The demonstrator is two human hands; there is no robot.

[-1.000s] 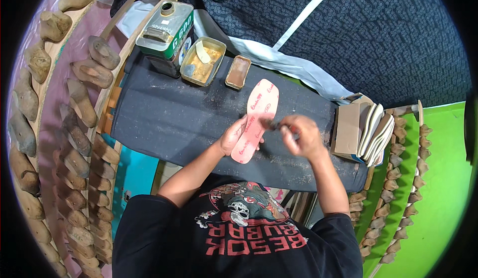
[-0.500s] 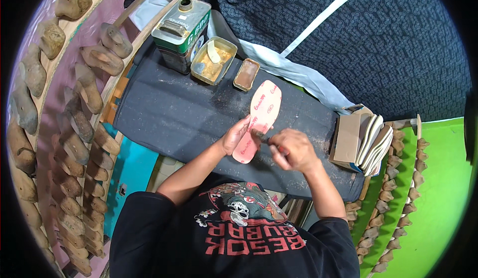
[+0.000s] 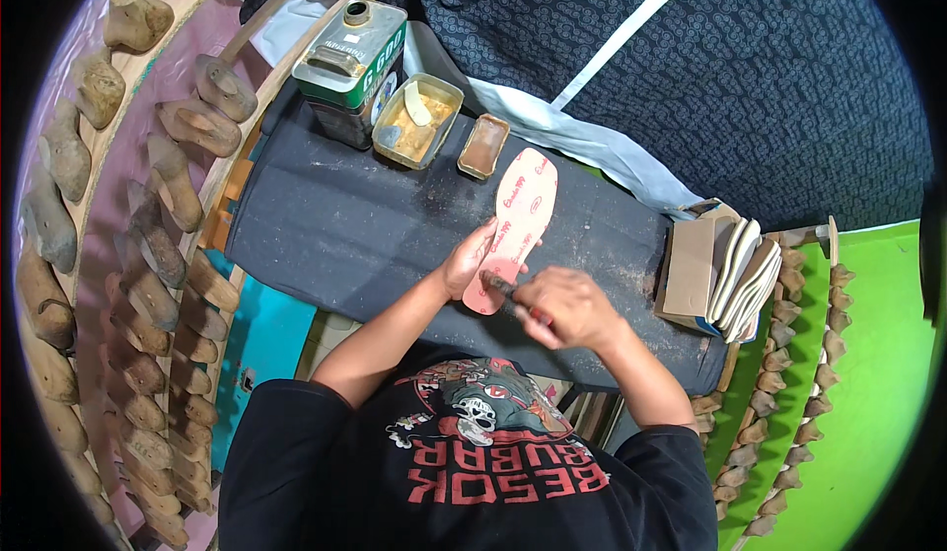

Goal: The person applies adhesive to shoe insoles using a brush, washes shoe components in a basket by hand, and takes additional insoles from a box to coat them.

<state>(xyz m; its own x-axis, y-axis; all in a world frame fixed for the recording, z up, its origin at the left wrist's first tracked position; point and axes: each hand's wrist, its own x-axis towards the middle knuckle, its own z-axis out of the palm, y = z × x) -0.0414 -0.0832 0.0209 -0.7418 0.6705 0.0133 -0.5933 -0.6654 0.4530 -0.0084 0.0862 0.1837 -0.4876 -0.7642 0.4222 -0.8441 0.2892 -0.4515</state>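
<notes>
A pale pink insole point(image 3: 523, 201) with red markings is held above the dark table, its long shape pointing away from me. My left hand point(image 3: 468, 263) grips its left edge, fingers under it and thumb along the side. In my right hand point(image 3: 567, 306) is a small brush point(image 3: 500, 286) with a dark middle and a bit of red showing by the fingers. Its tip rests on or just over the near, darker pink part of the insole; motion blurs this hand somewhat.
Along the table's point(image 3: 326, 220) far left stand a green-and-grey metal can point(image 3: 340, 82), a tub of yellowish paste point(image 3: 419, 122) holding a pale spatula, and a smaller brown tub point(image 3: 483, 146). To the right, a cardboard box point(image 3: 691, 270) holds several cream insoles point(image 3: 745, 280). Wooden shoe lasts point(image 3: 64, 146) line side racks.
The brush tip has moved left and toward me across the insole, and my right hand has shifted slightly left. My left hand keeps its hold; the whole view has shifted a little.
</notes>
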